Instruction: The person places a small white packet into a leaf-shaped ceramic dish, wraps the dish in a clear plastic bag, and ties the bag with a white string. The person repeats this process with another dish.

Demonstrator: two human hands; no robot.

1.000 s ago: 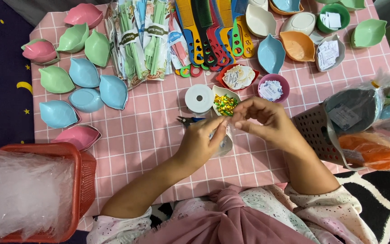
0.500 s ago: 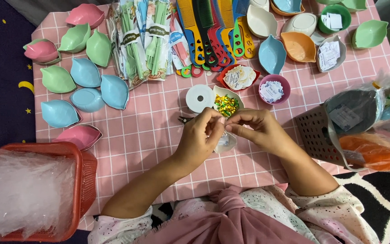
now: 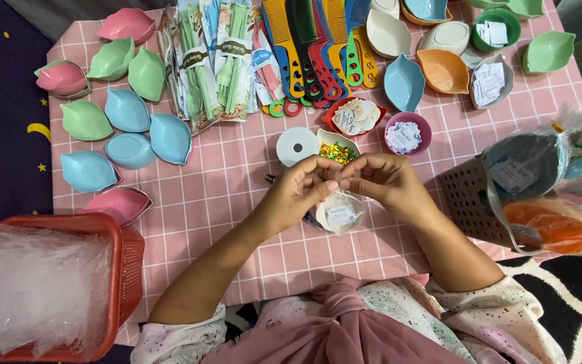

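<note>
My left hand (image 3: 299, 194) and my right hand (image 3: 380, 179) meet fingertip to fingertip over the pink checked tablecloth (image 3: 223, 202). Together they pinch the top of a small clear plastic bag (image 3: 338, 214), which hangs just below them. Inside the bag is a white leaf-shaped bowl with a small card. Right behind my fingers stands a white bowl of shiny gold twist ties (image 3: 337, 152), with a white tape roll (image 3: 298, 145) to its left. Whether a tie is between my fingers is hidden.
Leaf-shaped bowls (image 3: 126, 109) in pink, green and blue lie at the left. Packed cutlery (image 3: 217, 61) and coloured combs (image 3: 318, 47) sit at the back. A red basket of clear bags (image 3: 129, 256) stands at front left. A brown basket of wrapped items (image 3: 473, 202) is at right.
My right hand has moved left to meet my left hand. Both now close on the bag's top, which sits lower and nearer to me than before.
</note>
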